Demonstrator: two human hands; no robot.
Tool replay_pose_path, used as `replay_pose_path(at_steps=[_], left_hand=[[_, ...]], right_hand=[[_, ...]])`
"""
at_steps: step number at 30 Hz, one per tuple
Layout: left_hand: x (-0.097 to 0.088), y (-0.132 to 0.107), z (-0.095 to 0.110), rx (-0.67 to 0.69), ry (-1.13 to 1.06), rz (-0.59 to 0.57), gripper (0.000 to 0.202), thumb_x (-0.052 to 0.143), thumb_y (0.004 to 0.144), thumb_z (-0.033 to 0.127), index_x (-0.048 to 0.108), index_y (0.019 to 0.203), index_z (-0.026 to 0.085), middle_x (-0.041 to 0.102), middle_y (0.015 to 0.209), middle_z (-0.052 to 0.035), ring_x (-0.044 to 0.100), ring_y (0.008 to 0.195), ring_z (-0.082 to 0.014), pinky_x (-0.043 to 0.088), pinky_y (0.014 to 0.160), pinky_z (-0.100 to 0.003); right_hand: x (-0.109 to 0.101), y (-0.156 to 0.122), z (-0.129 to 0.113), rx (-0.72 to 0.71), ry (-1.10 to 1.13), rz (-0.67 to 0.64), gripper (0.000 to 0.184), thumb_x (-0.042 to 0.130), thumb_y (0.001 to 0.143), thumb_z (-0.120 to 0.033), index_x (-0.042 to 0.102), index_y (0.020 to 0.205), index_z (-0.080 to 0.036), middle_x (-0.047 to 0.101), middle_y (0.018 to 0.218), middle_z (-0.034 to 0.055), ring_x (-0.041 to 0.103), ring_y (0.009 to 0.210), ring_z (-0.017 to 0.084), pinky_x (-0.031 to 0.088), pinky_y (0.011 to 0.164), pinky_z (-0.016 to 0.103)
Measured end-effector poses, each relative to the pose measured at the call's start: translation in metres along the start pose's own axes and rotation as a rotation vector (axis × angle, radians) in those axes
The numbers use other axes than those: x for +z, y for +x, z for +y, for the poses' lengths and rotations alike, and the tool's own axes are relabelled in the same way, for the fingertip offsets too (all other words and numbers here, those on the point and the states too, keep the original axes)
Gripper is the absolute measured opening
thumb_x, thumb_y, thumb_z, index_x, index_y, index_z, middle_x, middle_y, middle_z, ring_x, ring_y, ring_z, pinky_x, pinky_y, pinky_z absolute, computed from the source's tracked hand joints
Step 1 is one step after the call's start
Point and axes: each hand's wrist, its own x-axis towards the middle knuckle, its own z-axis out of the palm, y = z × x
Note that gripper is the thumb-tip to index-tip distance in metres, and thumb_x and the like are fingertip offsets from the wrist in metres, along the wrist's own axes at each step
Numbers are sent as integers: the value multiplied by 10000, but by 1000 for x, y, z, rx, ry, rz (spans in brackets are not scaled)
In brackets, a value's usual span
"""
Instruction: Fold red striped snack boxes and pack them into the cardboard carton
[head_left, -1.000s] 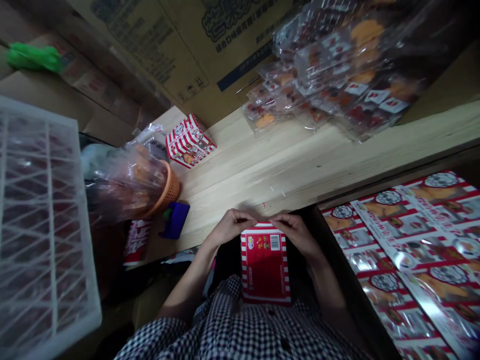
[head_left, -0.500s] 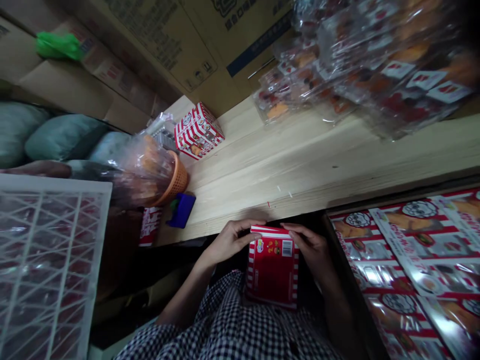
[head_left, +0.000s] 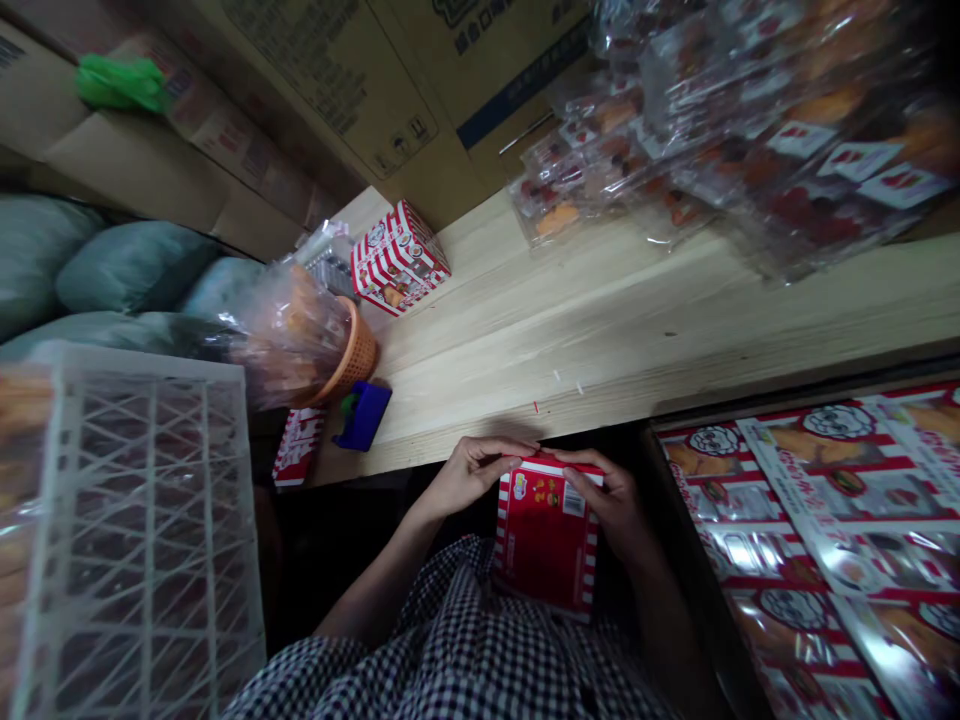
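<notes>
A red printed box (head_left: pixel 544 540) with red-and-white striped sides stands upright against my lap, just off the table's front edge. My left hand (head_left: pixel 471 474) pinches its top left corner between thumb and fingers. On the top right, my right hand (head_left: pixel 606 492) grips the same box, with the fingers along the top edge and the thumb on the printed face, partly over the barcode. The fingertips of both hands come close together at the top edge. The back and bottom of the box are hidden from me.
Clear packets (head_left: pixel 720 130) are heaped at the table's back right. A striped box (head_left: pixel 401 258), an orange basket (head_left: pixel 352 355) and a blue tape dispenser (head_left: pixel 364 415) stand left. A carton of packed boxes (head_left: pixel 817 530) lies right; a white plastic crate (head_left: pixel 150 540) is at lower left.
Both hands have moved closer together along the box's top, and the top flap now looks pressed down. The white crate at the left has shifted rightward, showing orange bagged items beside it.
</notes>
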Motion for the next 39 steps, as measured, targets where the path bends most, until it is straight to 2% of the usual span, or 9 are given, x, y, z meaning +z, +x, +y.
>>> replay_pose_path(at_steps=[5, 7, 9, 12, 15, 18, 22, 32, 39], left_hand=[[4, 2, -3, 20, -74, -39, 358, 643, 914, 386, 706, 1213, 200, 684, 1293, -123, 649, 1177, -263, 493, 1013, -383], [-13, 3, -5, 81, -10, 83, 470, 677, 890, 375, 616, 1333, 232, 617, 1387, -119, 587, 1266, -270, 444, 1077, -408], [-44, 0, -12, 154, 137, 480, 557, 697, 871, 362, 535, 1392, 251, 549, 1451, -116, 505, 1346, -270, 369, 1139, -424], [-107, -16, -33, 53, 371, 1287, 673, 744, 809, 330, 455, 1403, 204, 470, 1475, -158, 406, 1406, -292, 316, 1159, -436], [-161, -38, -60, -181, 364, 1505, 820, 841, 631, 219, 452, 1347, 121, 449, 1443, -221, 385, 1389, -367, 360, 1100, -502], [-186, -52, -81, -253, 260, 1444, 637, 859, 547, 176, 572, 1109, 85, 649, 1072, -154, 617, 1052, -321, 500, 892, -451], [-183, -46, -90, -221, 205, 1358, 455, 864, 529, 260, 602, 878, 134, 632, 778, -26, 624, 782, -216, 507, 758, -352], [-88, 33, -63, 35, 172, 924, 567, 848, 618, 451, 551, 1043, 220, 652, 1050, -49, 624, 883, -181, 475, 798, -295], [-90, 34, -27, 105, 25, 538, 448, 748, 741, 546, 580, 916, 168, 656, 1064, -62, 612, 766, -115, 473, 691, -236]], right_hand=[[-7, -1, 2, 42, -55, 47, 229, 704, 875, -431, 765, 1019, -264, 750, 1172, 66, 683, 1101, 305, 514, 983, 444], [-9, -2, 4, 77, -13, 52, 231, 715, 864, -438, 765, 1007, -265, 737, 1211, 73, 673, 1131, 323, 524, 975, 454], [-10, -2, 4, 101, 25, 57, 224, 731, 849, -438, 767, 986, -265, 736, 1216, 77, 667, 1150, 333, 533, 974, 458], [-9, -3, 3, 110, 54, 75, 222, 759, 820, -439, 774, 961, -268, 745, 1198, 76, 678, 1135, 337, 543, 978, 461], [-8, -4, 0, 125, 90, 90, 254, 780, 787, -455, 776, 963, -271, 745, 1199, 79, 705, 1075, 347, 593, 895, 461], [-10, -6, -3, 126, 101, 112, 267, 796, 764, -456, 776, 966, -282, 755, 1176, 73, 728, 1014, 348, 628, 790, 432], [-12, -7, -3, 97, 96, 152, 259, 811, 743, -454, 777, 935, -283, 785, 1074, 72, 735, 1001, 350, 634, 762, 402], [-6, -10, -14, 94, 137, 171, 214, 796, 782, -433, 775, 944, -295, 777, 1113, 57, 757, 910, 292, 635, 731, 372], [-5, -11, -16, 95, 141, 205, 179, 809, 787, -396, 763, 930, -300, 788, 1074, 27, 759, 904, 255, 626, 737, 324]])
